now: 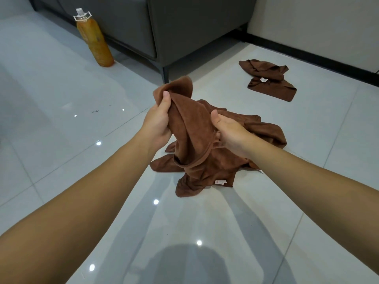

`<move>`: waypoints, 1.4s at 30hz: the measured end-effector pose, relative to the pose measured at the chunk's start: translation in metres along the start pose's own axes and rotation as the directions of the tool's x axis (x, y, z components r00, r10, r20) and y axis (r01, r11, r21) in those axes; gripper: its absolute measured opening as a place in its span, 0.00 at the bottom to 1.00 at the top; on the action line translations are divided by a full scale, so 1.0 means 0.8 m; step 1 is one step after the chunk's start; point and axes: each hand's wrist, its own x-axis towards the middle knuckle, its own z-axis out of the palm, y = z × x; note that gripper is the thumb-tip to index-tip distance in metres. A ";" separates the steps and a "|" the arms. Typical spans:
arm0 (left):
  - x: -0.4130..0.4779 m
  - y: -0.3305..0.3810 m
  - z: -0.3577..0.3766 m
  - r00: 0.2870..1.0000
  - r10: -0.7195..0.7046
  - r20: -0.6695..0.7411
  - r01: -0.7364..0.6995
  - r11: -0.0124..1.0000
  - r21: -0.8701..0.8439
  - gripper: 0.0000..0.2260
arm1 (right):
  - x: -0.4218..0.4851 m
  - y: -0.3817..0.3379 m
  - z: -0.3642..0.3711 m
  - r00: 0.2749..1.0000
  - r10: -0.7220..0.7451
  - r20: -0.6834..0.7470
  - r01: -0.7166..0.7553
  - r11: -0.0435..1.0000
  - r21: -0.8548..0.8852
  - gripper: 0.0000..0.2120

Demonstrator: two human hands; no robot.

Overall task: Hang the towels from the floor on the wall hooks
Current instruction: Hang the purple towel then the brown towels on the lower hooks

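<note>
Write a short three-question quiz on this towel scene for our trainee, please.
1. True or false: the left hand and the right hand both grip the partly lifted brown cloth towel.
2. What stands beside the grey upholstered sofa? A) a tall orange plastic bottle B) a blue bucket C) a floor lamp
3. Where does the second crumpled brown towel lie?
Key: 1 true; 2 A; 3 on the glossy white tiled floor.
</note>
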 end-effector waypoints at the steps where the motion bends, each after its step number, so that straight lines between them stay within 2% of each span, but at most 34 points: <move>1: 0.001 -0.002 -0.001 1.000 -0.011 0.003 0.011 0.999 -0.038 0.13 | -0.002 0.000 0.003 1.000 -0.028 -0.001 0.028 0.999 -0.017 0.30; 3: 0.002 -0.005 -0.003 0.999 -0.034 0.018 0.036 0.995 -0.094 0.16 | 0.001 0.001 0.009 0.998 -0.056 -0.016 0.055 0.998 -0.014 0.27; 5: -0.001 -0.008 -0.002 0.997 -0.043 0.065 0.047 0.996 -0.070 0.18 | 0.006 0.003 0.012 0.995 -0.077 -0.069 0.078 0.997 0.011 0.20; 7: -0.003 -0.014 -0.005 0.989 -0.053 0.140 0.034 0.991 0.133 0.20 | 0.012 0.000 0.012 0.980 -0.117 -0.159 0.119 0.993 -0.002 0.15; 8: -0.005 -0.017 -0.009 0.980 -0.064 0.188 0.003 0.952 0.306 0.22 | 0.014 -0.003 0.011 0.969 -0.143 -0.203 0.147 0.989 0.004 0.13; 10: -0.010 -0.024 -0.019 0.951 -0.102 0.290 -0.093 0.804 0.587 0.29 | 0.015 -0.015 0.009 0.945 -0.165 -0.282 0.197 0.976 0.088 0.12; 12: -0.015 -0.034 -0.024 0.915 -0.139 0.380 -0.174 0.712 0.680 0.32 | 0.016 -0.030 0.007 0.927 -0.163 -0.339 0.226 0.962 0.156 0.14; 14: -0.017 -0.047 -0.019 0.903 -0.130 0.409 -0.219 0.680 0.699 0.30 | 0.016 -0.042 0.008 0.914 -0.158 -0.375 0.241 0.953 0.184 0.18; 17: -0.014 -0.057 -0.009 0.938 -0.025 0.346 -0.237 0.682 0.692 0.23 | 0.012 -0.053 0.011 0.928 -0.161 -0.335 0.250 0.938 0.241 0.22; 19: -0.014 -0.055 -0.006 0.953 -0.053 0.299 -0.141 0.793 0.592 0.19 | 0.008 -0.053 0.012 0.944 -0.172 -0.281 0.237 0.948 0.214 0.21; 21: -0.016 -0.048 -0.003 0.959 -0.094 0.266 -0.027 0.908 0.417 0.15 | 0.006 -0.047 0.010 0.943 -0.188 -0.274 0.219 0.972 0.089 0.20; 23: -0.015 -0.039 -0.003 0.966 -0.088 0.243 0.015 0.958 0.287 0.14 | 0.005 -0.036 0.004 0.942 -0.204 -0.266 0.189 0.979 -0.082 0.17; 25: -0.013 -0.031 -0.004 0.967 -0.049 0.249 0.002 0.982 0.187 0.14 | 0.003 -0.025 -0.003 0.967 -0.155 -0.201 0.125 0.980 -0.157 0.12; 29: -0.011 -0.022 -0.006 0.977 -0.027 0.214 0.015 0.998 0.056 0.14 | -0.001 -0.011 -0.014 0.997 -0.050 -0.066 0.029 0.957 -0.289 0.15; 34: -0.006 -0.019 -0.003 0.984 -0.003 0.179 0.014 0.998 -0.057 0.14 | 0.001 -0.005 -0.017 0.993 -0.098 -0.064 0.065 0.914 -0.400 0.13; 36: -0.008 -0.015 0.003 0.986 -0.001 0.168 0.016 0.996 -0.087 0.12 | 0.002 -0.001 -0.019 0.985 -0.160 -0.065 0.117 0.896 -0.428 0.14; 39: -0.011 -0.009 0.010 0.980 0.039 0.194 -0.027 0.998 -0.063 0.09 | 0.004 -0.003 -0.021 0.962 -0.254 -0.102 0.206 0.918 -0.340 0.10; 42: -0.011 -0.006 0.010 0.948 0.094 0.305 -0.161 0.966 0.201 0.14 | 0.005 -0.015 -0.022 0.935 -0.313 -0.164 0.283 0.942 -0.181 0.07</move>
